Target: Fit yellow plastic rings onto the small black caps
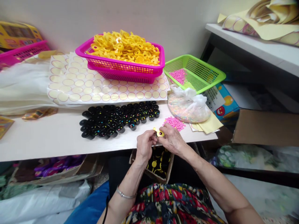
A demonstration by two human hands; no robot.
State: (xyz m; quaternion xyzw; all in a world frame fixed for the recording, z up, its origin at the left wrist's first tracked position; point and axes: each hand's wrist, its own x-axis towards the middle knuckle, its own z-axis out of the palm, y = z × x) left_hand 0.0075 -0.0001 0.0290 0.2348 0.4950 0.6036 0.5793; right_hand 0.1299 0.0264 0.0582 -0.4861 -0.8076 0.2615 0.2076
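At the table's front edge, my left hand (145, 143) and my right hand (173, 139) meet, fingers pinched on a small yellow plastic ring piece (160, 133) with a tab. Its centre looks dark; whether a black cup sits beneath it is hidden by my fingers. Just beyond my right hand lies a loose pile of small pink beads (175, 123). To the left stand rows of small black cups (112, 123), several with coloured bits inside. Below my hands, a cardboard box (168, 174) holds black and yellow pieces.
A pink basket (130, 72) heaped with yellow ring pieces (126, 46) rests on sticker sheets (77, 90). Right of it are a green basket (205, 81) with pink beads and a tied clear bag (188, 107) of pale beads. A white shelf (257, 46) juts out at upper right.
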